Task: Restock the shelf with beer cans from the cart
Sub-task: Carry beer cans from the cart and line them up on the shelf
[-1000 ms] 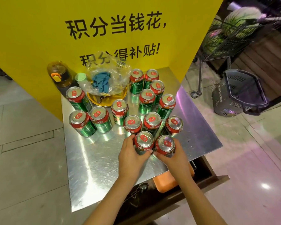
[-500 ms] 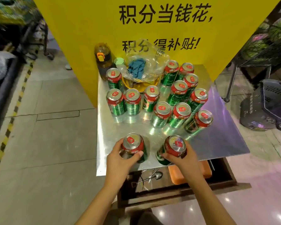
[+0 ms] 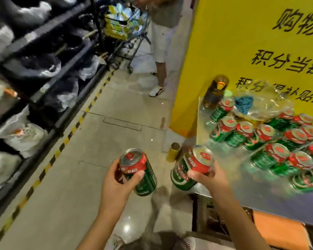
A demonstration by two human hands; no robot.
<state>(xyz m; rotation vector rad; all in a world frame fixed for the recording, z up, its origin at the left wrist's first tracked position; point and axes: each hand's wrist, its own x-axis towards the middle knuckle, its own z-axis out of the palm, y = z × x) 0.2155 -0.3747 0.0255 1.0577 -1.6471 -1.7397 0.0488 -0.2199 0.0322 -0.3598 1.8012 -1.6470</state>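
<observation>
Both cans have come up off the desk (image 3: 204, 112) since half a second ago, and the view has swung left toward the aisle. Now the left hand (image 3: 116, 183) grips one beer can (image 3: 140, 173) around its middle, fingers curled behind and thumb across the front, with the lid tipped toward 11 o'clock over the floor. At 3 o'clock from it, the right hand (image 3: 209, 177) holds a second beer can (image 3: 192, 167) near its red top band, thumb on the near side and fingers wrapped behind; this can leans toward 1 o'clock, just at the desk's near corner. Neither hand has any slack in it (both are closed firmly on their cans). More green and red cans (image 3: 271, 139) stand clustered on the desk at 2 o'clock, blurred by motion. Dark shelves (image 3: 43, 56) of bagged goods run along 9 to 11 o'clock. Another person (image 3: 161, 42) stands beside a loaded cart (image 3: 124, 22) at 12 o'clock.
</observation>
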